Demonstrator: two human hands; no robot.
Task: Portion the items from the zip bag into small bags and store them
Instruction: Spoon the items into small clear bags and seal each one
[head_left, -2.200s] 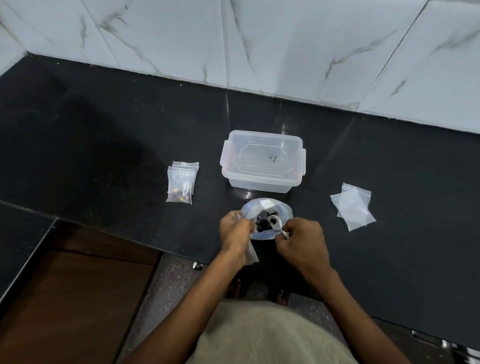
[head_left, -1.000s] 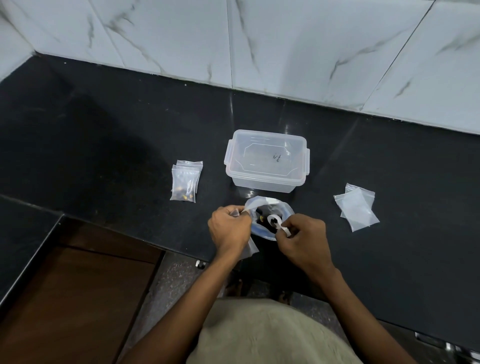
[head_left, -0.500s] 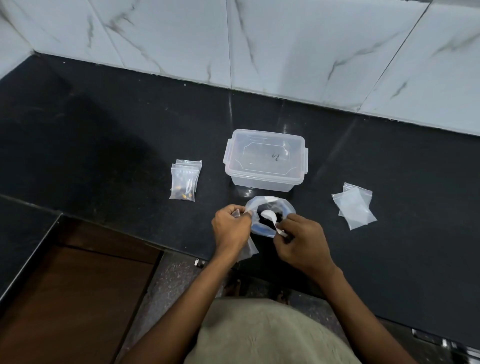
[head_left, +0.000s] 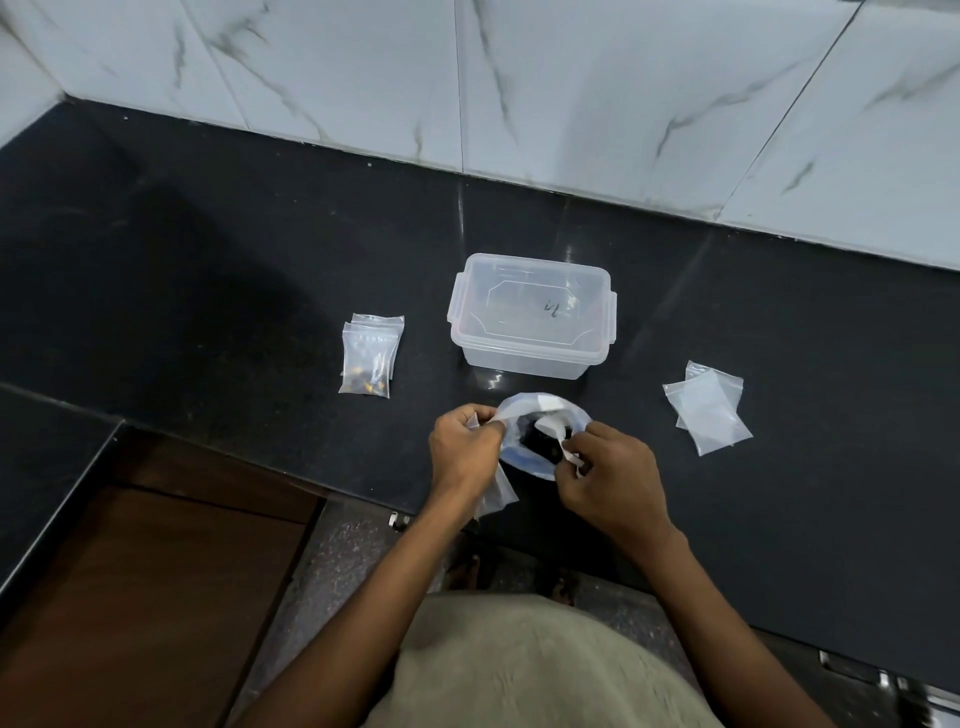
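Head view: just in front of the lidded container (head_left: 530, 317), the left hand (head_left: 465, 452) pinches the zip bag (head_left: 540, 415) rim and a small bag (head_left: 496, 491); the right hand (head_left: 610, 475) grips a white spoon (head_left: 553, 431). Thin, limp, slippery film likely collapses; hold it by the stiffer rim.

black polished stone counter (head_left: 218, 270), white grey-veined marble wall tiles (head_left: 597, 88), brown wooden cabinet (head_left: 145, 587), speckled floor (head_left: 332, 561)

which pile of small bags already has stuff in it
The pile of small bags left of the clear box: dark and yellowish bits sit at the bottom. The pile on the right looks empty and clear.
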